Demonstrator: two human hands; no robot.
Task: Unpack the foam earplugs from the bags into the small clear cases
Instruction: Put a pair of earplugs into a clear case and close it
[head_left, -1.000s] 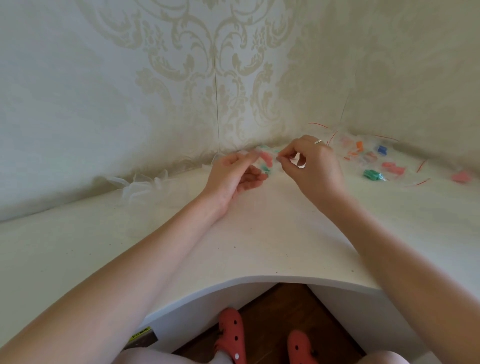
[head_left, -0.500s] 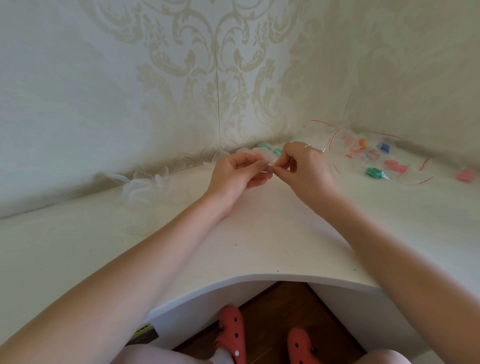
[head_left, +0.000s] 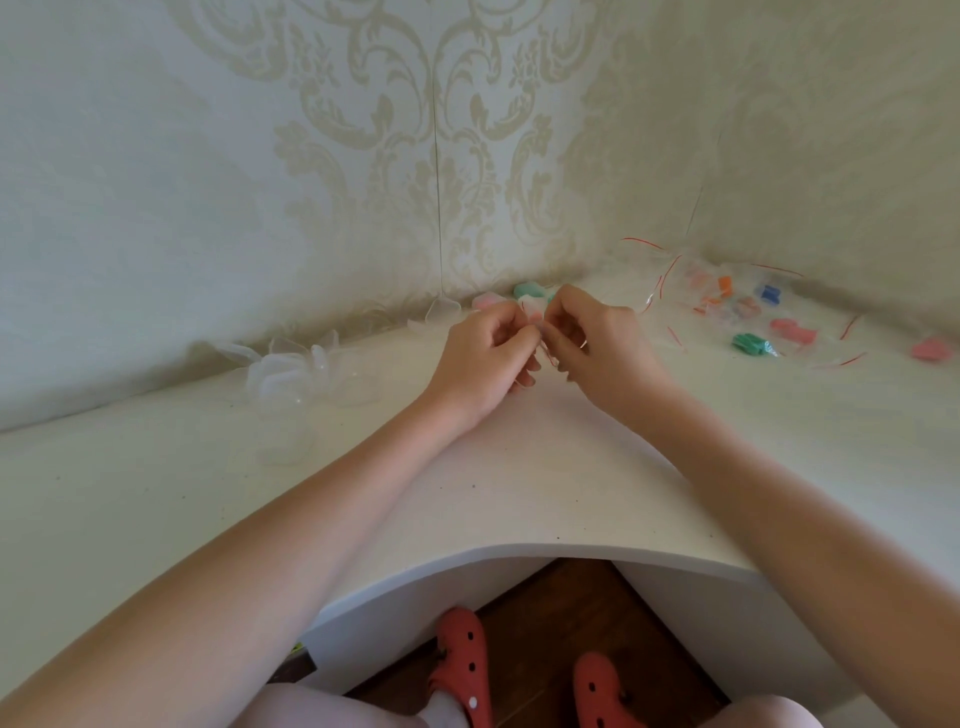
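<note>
Step in hand: opening one small bag. The left hand (head_left: 485, 358) and the right hand (head_left: 592, 345) meet above the worktop (head_left: 519, 467), fingers curled, each pinching one side of a small clear bag (head_left: 535, 317) held between them. The bag appears to contain a pale pink earplug, though the contents are largely hidden by the fingers.

Location of the remaining parts:
- Just beyond the hands, against the wall, lie a pink earplug (head_left: 485, 300) and a green earplug (head_left: 529, 289) (whether bagged or loose cannot be told).
- To the right of the right hand, well apart, is a pile of red-striped bags (head_left: 727, 306) holding orange, blue, pink and green earplugs.
- To the left of the left hand, near the wall, is a cluster of small clear cases (head_left: 291, 371), several apparently with lids open.

Progress is judged early to middle: most bags seem unopened.

Next move: part the bag's seal by pulling the two pinches apart, extract the earplug, then carry it leftward to an open case. The film is thin and slippery; a firm fingertip pinch near the seal is required.
</note>
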